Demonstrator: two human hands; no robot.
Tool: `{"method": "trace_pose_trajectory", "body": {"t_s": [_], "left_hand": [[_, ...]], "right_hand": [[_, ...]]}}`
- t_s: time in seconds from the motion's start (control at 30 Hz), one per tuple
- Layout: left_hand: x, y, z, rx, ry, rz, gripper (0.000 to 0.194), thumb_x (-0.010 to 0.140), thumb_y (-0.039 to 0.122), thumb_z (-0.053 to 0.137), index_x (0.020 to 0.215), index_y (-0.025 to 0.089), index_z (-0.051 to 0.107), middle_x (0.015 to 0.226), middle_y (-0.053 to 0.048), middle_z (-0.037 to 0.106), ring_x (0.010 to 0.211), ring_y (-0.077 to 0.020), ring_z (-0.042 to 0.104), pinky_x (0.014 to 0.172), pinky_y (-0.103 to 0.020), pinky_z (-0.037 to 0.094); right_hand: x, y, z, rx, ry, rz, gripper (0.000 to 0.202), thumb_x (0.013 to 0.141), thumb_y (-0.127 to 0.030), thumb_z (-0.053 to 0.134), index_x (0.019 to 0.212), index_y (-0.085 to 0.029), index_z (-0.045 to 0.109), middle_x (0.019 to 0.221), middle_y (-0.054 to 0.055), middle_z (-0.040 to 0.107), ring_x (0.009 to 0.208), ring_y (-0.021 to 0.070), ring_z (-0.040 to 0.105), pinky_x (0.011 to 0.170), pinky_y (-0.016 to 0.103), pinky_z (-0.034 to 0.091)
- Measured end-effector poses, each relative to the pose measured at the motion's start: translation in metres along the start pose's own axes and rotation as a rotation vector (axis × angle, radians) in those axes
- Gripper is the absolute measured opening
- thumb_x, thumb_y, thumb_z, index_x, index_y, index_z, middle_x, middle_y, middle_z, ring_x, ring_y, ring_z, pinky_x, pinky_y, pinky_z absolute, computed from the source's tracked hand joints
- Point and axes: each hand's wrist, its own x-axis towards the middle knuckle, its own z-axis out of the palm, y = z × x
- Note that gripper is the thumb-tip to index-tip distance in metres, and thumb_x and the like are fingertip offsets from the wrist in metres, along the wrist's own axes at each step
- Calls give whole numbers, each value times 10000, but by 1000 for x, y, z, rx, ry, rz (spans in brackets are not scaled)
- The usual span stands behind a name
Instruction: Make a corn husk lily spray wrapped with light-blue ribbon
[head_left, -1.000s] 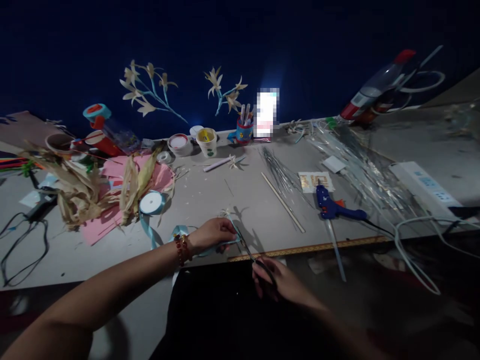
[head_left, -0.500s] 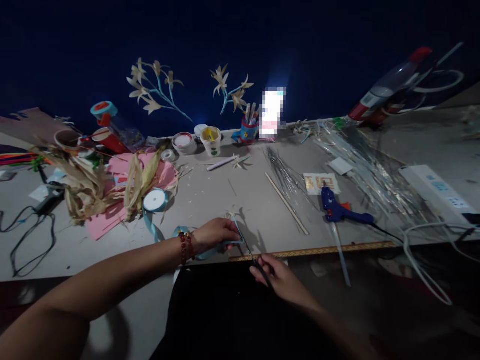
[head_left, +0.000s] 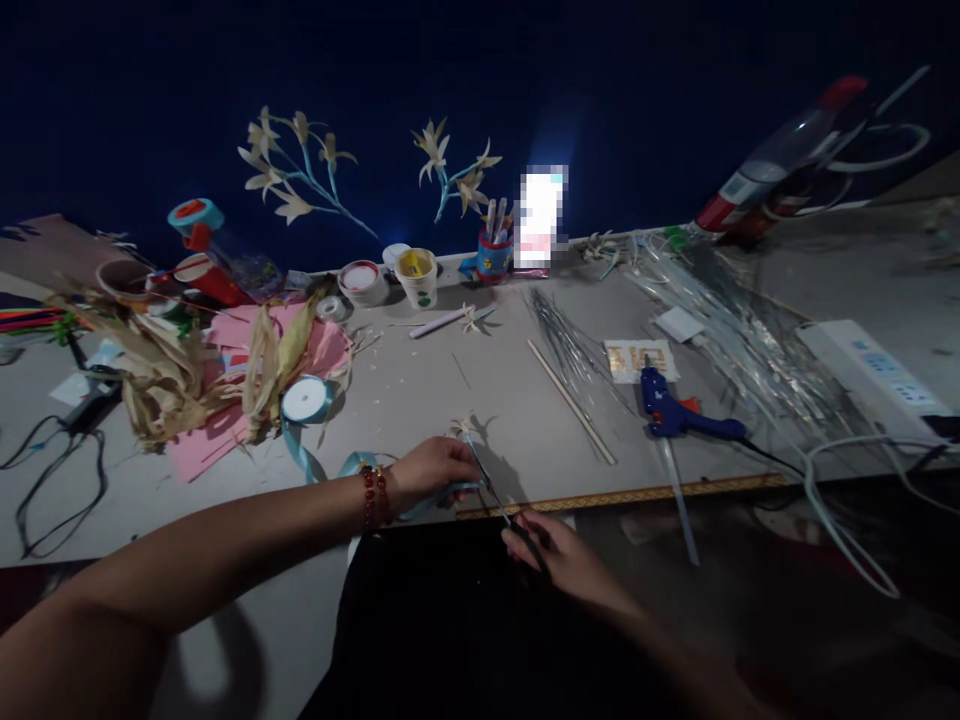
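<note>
My left hand (head_left: 442, 470) pinches the stem of a small pale flower (head_left: 460, 427) with light blue ribbon (head_left: 463, 487) at its lower end. The fingers are closed and partly hide the stem. In my right hand (head_left: 551, 548) are dark-handled scissors (head_left: 496, 500), gripped with the blades pointing up and left at the ribbon by my left fingertips. Whether the blades touch the ribbon I cannot tell. The ribbon trails left beneath my wrist toward a ribbon spool (head_left: 306, 399) on the table.
Corn husks (head_left: 161, 370) lie on pink paper at left. A blue glue gun (head_left: 679, 410), loose wires (head_left: 562, 330) and a thin stick (head_left: 571, 400) lie to the right. Cups (head_left: 417, 285), a pen holder (head_left: 493, 255) and a bright phone (head_left: 540, 215) stand along the back. Flower sprigs (head_left: 311, 170) lean there.
The scissor blades look slightly more parted at the ribbon, and the ribbon below my left fingers has shifted a little. The whole view has tilted slightly; both hands keep their grips.
</note>
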Motion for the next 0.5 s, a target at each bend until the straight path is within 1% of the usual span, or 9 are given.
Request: {"method": "trace_pose_trajectory", "body": {"t_s": [0.1,0.3,0.43,0.5], "left_hand": [[-2,2,1,-2,-4,-10,43,680,155,634,650,151,603,491,38,549,424,-82,480,406,-202,345],[-4,5,3,-5,4,-22,47,674,150,638,645,148,600,484,40,542,423,-79,472,414,-202,337],[-4,5,3,-9,-2,-21,57,673,149,643,639,148,597,498,38,552,418,-74,468,407,-199,326],[-4,5,3,-8,-6,-21,61,673,146,638,633,150,593,495,39,550,411,-72,463,401,-198,322]], "right_hand": [[-2,-4,2,53,8,7,499,675,-665,680,788,-187,591,733,13,628,658,162,595,597,256,464],[-1,0,1,83,-58,29,512,698,-695,648,781,-201,544,670,-10,588,553,132,538,531,248,416],[1,0,1,123,-37,30,539,645,-705,682,767,-202,531,702,-8,583,567,129,534,535,253,429],[1,-1,1,144,-40,32,542,636,-703,687,751,-198,527,682,-17,562,557,121,518,529,251,420]]}}
